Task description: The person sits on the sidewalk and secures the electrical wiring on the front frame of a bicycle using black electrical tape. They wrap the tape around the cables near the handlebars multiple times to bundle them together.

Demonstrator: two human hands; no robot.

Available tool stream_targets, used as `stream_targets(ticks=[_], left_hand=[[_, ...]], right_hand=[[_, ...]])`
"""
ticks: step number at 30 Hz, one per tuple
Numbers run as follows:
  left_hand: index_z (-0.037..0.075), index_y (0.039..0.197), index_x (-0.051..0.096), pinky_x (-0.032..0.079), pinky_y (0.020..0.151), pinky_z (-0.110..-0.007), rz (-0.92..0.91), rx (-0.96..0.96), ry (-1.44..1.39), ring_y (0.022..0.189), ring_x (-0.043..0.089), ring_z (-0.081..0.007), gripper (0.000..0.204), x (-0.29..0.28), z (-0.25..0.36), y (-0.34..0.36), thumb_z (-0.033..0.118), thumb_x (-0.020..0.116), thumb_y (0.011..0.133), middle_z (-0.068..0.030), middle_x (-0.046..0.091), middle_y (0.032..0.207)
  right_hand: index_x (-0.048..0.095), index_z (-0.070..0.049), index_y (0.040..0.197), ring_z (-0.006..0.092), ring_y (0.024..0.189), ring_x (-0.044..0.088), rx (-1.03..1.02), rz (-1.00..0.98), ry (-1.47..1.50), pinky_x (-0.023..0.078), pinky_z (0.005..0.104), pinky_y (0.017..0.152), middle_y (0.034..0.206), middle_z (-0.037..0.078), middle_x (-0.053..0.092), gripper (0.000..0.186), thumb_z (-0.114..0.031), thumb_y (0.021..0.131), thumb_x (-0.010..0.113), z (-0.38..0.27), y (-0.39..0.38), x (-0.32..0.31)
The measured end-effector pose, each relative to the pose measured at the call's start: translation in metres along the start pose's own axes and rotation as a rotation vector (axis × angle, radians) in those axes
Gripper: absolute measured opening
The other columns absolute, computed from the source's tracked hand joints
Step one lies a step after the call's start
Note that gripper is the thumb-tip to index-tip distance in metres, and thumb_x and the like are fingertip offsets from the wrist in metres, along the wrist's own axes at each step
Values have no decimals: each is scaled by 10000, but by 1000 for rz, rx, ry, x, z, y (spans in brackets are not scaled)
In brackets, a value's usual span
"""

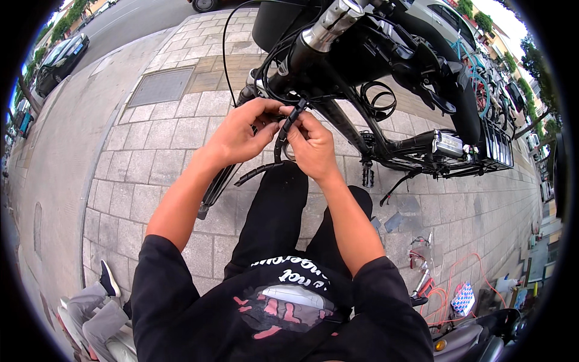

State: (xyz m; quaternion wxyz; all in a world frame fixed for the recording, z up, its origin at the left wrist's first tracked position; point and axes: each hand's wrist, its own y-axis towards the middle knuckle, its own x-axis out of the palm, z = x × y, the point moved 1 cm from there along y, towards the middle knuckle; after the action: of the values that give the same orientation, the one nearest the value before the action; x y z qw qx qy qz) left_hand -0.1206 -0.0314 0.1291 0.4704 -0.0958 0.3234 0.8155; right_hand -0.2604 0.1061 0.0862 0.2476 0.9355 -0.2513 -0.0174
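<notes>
A length of black spiral cable wrap [281, 146] winds around cables at the front of a black bicycle [344, 117]. Its loose coiled tail [256, 174] hangs down and bends to the left. My right hand [312, 148] is closed, thumb and fingers pinching the wrapped part. Just beside it, my left hand [238, 131] is closed too, its fingertips at the thin black cables [265, 75]; what exactly lies between them is partly hidden. Above both hands stands the silver stem tube [333, 25], with more cables looping around it.
Grey paving [145, 163] lies under the bicycle. A rear rack [497, 148] extends right. Lower right, an orange cord [443, 298] and tools lie near a parked scooter [476, 341]. Someone in grey trousers [99, 323] is at lower left. A dark car [60, 63] stands beyond the curb.
</notes>
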Motion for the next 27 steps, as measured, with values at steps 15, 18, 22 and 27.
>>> stream_targets(ticks=[15,18,22,27], left_hand=[[-19,1179,741,573,769,-302,54,-14,35,836,690,-115,182,-4,1,4,91,746,1034,-65,757,963],[-16,1156,741,558,742,-290,68,-68,13,810,656,-92,154,-1,3,5,96,728,1052,-48,745,938],[-5,1198,708,540,733,-273,99,-149,-128,809,624,-70,159,4,3,8,85,703,1067,-33,726,956],[8,1208,700,545,724,-300,72,23,37,806,649,-101,153,1,4,9,62,692,1066,-49,733,972]], right_hand=[[592,9,1377,59,922,642,0,150,47,517,218,789,1061,27,707,353,-101,1074,735,4,0,7],[598,20,1269,52,876,640,9,214,127,528,215,764,1036,30,695,247,-61,1073,723,9,-2,13],[649,16,1185,34,849,618,179,191,146,498,206,716,1017,9,705,183,-116,1084,727,21,-6,10],[708,17,1150,19,817,592,211,168,115,467,202,692,970,-15,715,179,-154,1099,714,15,-6,11]])
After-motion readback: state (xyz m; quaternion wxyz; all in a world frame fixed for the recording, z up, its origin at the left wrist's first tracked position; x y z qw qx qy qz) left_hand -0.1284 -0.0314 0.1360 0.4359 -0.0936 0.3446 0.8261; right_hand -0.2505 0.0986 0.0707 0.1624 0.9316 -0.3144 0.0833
